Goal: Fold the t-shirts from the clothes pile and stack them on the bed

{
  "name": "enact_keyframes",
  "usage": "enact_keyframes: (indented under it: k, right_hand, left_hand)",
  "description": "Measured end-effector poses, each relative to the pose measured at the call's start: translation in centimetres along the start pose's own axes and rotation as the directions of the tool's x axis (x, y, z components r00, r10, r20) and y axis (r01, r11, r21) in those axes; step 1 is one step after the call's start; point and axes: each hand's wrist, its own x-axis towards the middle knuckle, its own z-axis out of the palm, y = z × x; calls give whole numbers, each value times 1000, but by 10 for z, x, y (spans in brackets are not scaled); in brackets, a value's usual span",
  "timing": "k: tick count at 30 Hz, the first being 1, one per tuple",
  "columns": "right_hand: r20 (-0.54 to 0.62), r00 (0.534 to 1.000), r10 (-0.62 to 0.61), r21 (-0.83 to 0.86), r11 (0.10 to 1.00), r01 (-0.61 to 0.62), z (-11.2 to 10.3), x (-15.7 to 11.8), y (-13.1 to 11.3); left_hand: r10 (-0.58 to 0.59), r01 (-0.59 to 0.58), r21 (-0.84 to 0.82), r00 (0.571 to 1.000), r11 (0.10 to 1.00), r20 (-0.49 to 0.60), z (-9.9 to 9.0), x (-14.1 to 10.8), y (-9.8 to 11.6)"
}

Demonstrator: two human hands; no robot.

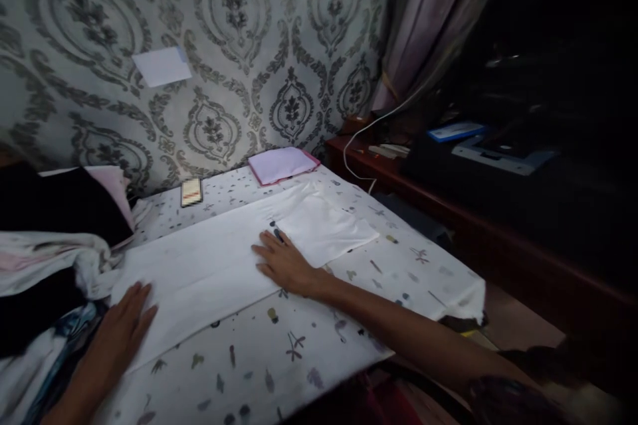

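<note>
A long white garment [199,272] lies folded lengthwise and flat across the patterned cloth surface [249,358]. My right hand [286,265] rests on its middle, fingers spread, beside a small dark mark on the fabric. At the garment's left end, my left hand [122,325] lies with its fingers stretched out, touching the edge. Neither hand grips anything. The garment's right part has some wrinkles and narrows to a point near the surface's right side.
A pile of clothes [64,212] stands at the left. Behind the garment are a phone-like object [191,192] and a folded lilac cloth [284,165]. A dark wooden desk [428,192] with a white cable [349,146] is at the right.
</note>
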Motion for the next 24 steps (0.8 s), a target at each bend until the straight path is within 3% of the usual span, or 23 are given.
enact_keyframes:
  k: [2, 5, 9, 11, 14, 20, 24]
  right_hand:
    - [4, 999, -35, 4, 999, 35, 2, 4, -12]
    - [25, 985, -168, 30, 985, 167, 9, 18, -50]
    - [125, 905, -407, 91, 913, 398, 21, 44, -128]
    - [147, 862, -486, 90, 874, 478, 28, 56, -164]
    - [161, 846, -507, 60, 861, 505, 39, 73, -201]
    - [206, 848, -488, 20, 868, 495, 61, 93, -233]
    - [236, 820, -522, -14, 842, 540, 62, 94, -251]
  left_hand:
    - [-69, 69, -57, 998, 996, 11, -21, 14, 15]
    - [-139, 148, -117, 987, 982, 76, -56, 57, 27]
    - [-313, 331, -64, 929, 942, 196, -83, 125, 11]
    - [-369, 385, -29, 900, 922, 230, -83, 150, -2]
    - [-408, 429, -7, 864, 903, 294, -71, 172, -16]
    - [-416, 478, -61, 815, 876, 404, -51, 190, -32]
    - [-393, 508, -243, 829, 826, 397, -46, 196, -42]
